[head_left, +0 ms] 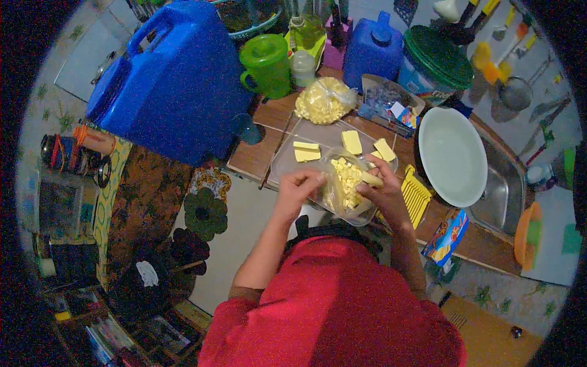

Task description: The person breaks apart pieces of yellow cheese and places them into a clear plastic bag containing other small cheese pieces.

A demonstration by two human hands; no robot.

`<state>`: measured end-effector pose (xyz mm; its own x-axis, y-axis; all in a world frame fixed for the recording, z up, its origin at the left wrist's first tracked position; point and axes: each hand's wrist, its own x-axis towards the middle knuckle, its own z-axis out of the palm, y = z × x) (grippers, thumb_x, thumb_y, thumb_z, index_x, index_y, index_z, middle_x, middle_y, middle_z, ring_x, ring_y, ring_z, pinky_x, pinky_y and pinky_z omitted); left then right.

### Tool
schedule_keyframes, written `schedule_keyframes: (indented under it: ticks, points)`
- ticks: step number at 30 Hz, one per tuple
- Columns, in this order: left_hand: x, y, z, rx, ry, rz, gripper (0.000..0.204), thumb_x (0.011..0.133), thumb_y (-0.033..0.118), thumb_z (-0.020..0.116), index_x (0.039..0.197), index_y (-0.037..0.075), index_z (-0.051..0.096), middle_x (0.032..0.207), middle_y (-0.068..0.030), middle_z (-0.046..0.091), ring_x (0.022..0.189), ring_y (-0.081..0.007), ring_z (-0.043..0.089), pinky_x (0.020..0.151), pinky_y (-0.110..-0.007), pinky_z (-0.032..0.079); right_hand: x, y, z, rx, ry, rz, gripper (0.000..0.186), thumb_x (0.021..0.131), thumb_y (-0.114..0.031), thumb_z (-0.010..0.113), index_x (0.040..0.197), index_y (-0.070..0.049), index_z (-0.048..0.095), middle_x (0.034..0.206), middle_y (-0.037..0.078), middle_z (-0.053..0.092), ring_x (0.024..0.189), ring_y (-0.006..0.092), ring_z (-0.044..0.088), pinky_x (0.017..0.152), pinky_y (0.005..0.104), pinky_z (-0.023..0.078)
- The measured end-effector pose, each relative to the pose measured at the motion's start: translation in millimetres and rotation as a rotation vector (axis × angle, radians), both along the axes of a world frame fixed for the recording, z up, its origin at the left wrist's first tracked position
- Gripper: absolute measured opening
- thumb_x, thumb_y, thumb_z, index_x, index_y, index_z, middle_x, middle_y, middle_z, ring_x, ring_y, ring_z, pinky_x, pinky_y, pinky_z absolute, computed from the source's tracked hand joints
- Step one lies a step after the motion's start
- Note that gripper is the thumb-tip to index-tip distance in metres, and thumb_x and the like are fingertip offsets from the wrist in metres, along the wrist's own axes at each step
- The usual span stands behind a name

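A clear plastic bag (pixel 348 186) of small pale yellow cubes, cheese or butter by the look of them, lies mouth toward me at the near edge of a clear tray (pixel 284 156). My left hand (pixel 304 185) is closed in a pinch on the bag's left edge. On the other side, my right hand (pixel 386 191) has its fingers curled round the bag's right edge. Beyond the bag, on the tray, are a cut yellow block (pixel 307 151), a second block (pixel 351 142) and a third block (pixel 384 150). A fuller, gathered bag of cubes (pixel 324 102) sits at the tray's far side.
A large blue jerrycan (pixel 177 85) stands at left, beside a green pitcher (pixel 267 64). At right are a white oval basin (pixel 452 157) over the sink (pixel 504 183), a yellow slotted rack (pixel 416 199) and a blue packet (pixel 446 237). A green-lidded bucket (pixel 437 58) stands behind.
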<state>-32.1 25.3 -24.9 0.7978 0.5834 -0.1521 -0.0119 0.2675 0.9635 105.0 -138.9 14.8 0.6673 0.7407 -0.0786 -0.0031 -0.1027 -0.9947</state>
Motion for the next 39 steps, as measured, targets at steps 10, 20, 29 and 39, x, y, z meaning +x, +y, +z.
schedule_keyframes:
  ticks: [10,20,29,39]
  points:
    - [-13.6,40.7,-47.3,0.866,0.260,0.278,0.013,0.073,0.017,0.064,0.074,0.004,0.066,0.070,-0.0058,0.061,0.067,-0.0209,0.056,0.065,-0.034,0.043,8.3,7.6,-28.5,-0.066,-0.083,-0.022,0.054,0.074,0.002,0.063,0.123,-0.009,0.045,0.084,0.001,0.054,0.073,0.0094,0.052,0.067,0.0219,0.043]
    - [-5.8,24.0,-50.7,1.281,0.684,0.234,0.021,0.072,0.030,0.063,0.071,0.009,0.067,0.086,-0.0064,0.057,0.090,-0.0266,0.050,0.077,-0.044,0.034,3.9,12.9,-5.2,-0.062,-0.170,-0.017,0.050,0.076,-0.001,0.063,0.123,-0.009,0.046,0.082,0.003,0.056,0.079,0.0125,0.054,0.074,0.0260,0.044]
    - [3.3,15.7,-57.1,1.350,0.683,0.212,0.023,0.071,0.030,0.062,0.070,0.008,0.067,0.087,-0.0072,0.058,0.093,-0.0264,0.049,0.079,-0.043,0.031,2.4,6.3,-5.3,-0.033,-0.105,-0.027,0.051,0.075,-0.002,0.064,0.122,-0.008,0.047,0.084,0.003,0.056,0.080,0.0127,0.054,0.072,0.0254,0.045]
    - [6.5,16.7,-58.9,1.187,0.543,0.281,0.021,0.065,0.026,0.065,0.063,0.006,0.064,0.079,-0.0098,0.058,0.082,-0.0271,0.052,0.074,-0.043,0.035,-7.5,12.0,-0.7,0.113,0.036,0.039,0.055,0.073,-0.005,0.065,0.124,-0.004,0.044,0.088,0.002,0.056,0.079,0.0093,0.053,0.070,0.0216,0.044]
